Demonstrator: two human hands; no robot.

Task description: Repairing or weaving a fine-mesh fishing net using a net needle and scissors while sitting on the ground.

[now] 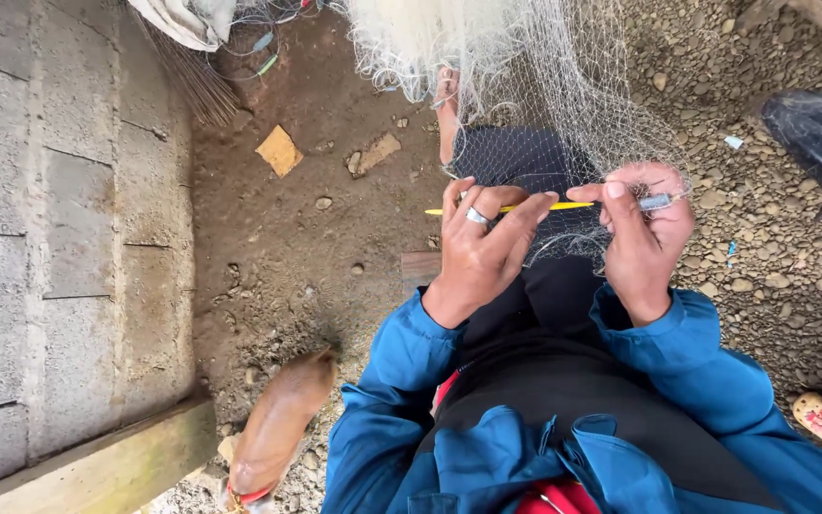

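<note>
The person sits over bare dirt and gravel, a pale fishing net (563, 86) draped across the lap and trailing up toward the top of the view. The left hand (482, 247), a ring on one finger, has its fingers closed around a thin yellow netting needle (568, 206) that lies level between both hands. The right hand (641, 233) is curled, thumb and fingertips pinching a small grey metal weight (655, 202) at the net's edge, just beside the needle's tip. Blue jacket sleeves (401, 381) frame the lap. A concrete block wall (59, 219) stands on the left, a wooden plank (107, 466) at its foot, and a brown chicken (278, 428) close to the person's left elbow.
</note>
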